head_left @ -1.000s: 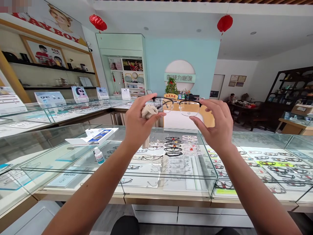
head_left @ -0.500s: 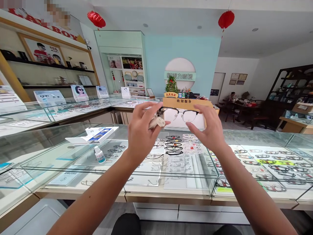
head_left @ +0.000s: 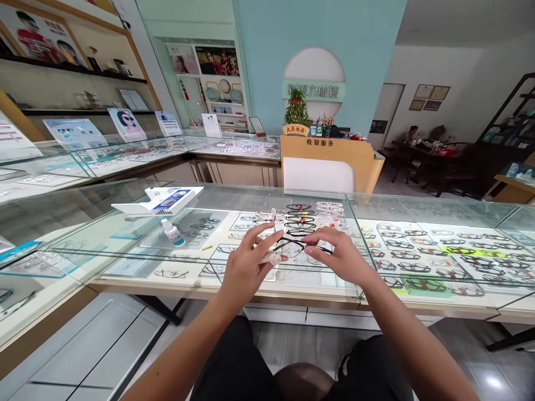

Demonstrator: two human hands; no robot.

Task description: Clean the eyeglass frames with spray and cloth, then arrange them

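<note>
A pair of half-rim eyeglasses (head_left: 297,241) with dark upper rims is held low over the glass counter between both hands. My left hand (head_left: 244,270) grips the glasses at their left end. A rolled pale cloth (head_left: 273,258) is tucked in the same hand below the fingers. My right hand (head_left: 345,257) is closed on the frame from the other side, its fingers partly covering the right lens. A white bottle with a blue label (head_left: 173,233) stands on the counter left of my hands, in front of an opened white and blue box (head_left: 167,201).
Beneath the glass top of the display case (head_left: 234,192) lie rows of eyeglass frames (head_left: 301,217). More frames (head_left: 418,250) fill the right section. Beyond stands a wooden cashier desk (head_left: 370,167) with a plant (head_left: 296,108). A person (head_left: 412,133) sits far right.
Both hands have lowered the eyeglasses from in front of the cashier desk to just above the counter. The glasses are now tilted, and the view has tipped downward.
</note>
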